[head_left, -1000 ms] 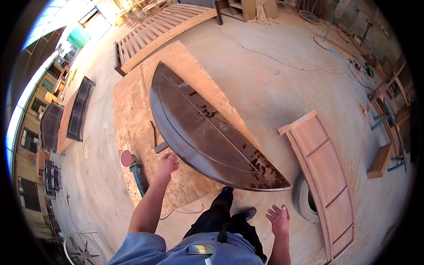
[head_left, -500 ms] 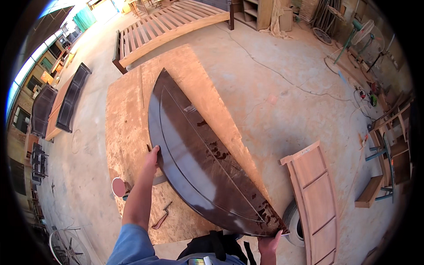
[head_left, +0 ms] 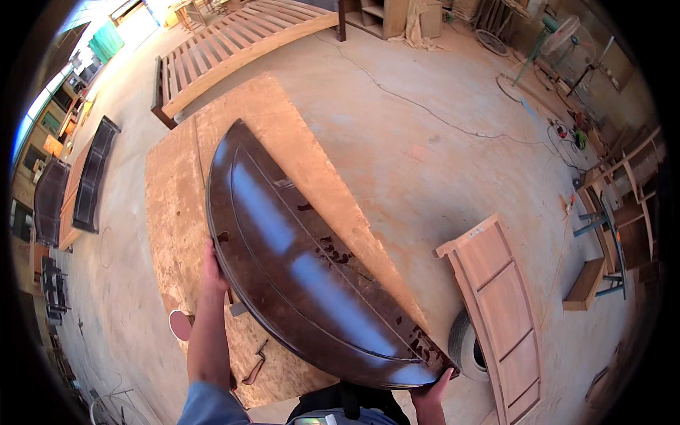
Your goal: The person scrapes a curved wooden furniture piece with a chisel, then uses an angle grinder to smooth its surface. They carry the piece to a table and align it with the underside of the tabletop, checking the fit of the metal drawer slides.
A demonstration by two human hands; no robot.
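A large dark brown, glossy, half-moon wooden panel (head_left: 255, 241) is held over a worn sheet of plywood (head_left: 170, 212). Grooved lines run along it, and wet-looking dark patches lie near its straight edge. My left hand (head_left: 214, 268) grips the curved edge at the left, its fingers partly hidden under the panel. At the near right tip, my right hand (head_left: 433, 391) clasps the pointed corner. On the plywood, near my left forearm, lie a tool with a bent metal rod and wooden handle (head_left: 255, 364) and a round pink disc (head_left: 180, 325), perhaps for sanding.
A curved panelled wooden piece (head_left: 499, 304) leans by a tyre (head_left: 464, 347) to my right. Beyond the plywood stands a slatted bed frame (head_left: 241, 53). Dark headboard-like panels (head_left: 95, 173) stand at left; a fan (head_left: 567, 39) and a cable (head_left: 425, 110) are at far right.
The panel has tilted, so its broad pale reflection is now narrow blue-white streaks. My left hand has shifted slightly along with the curved edge. The whole view has moved a little too.
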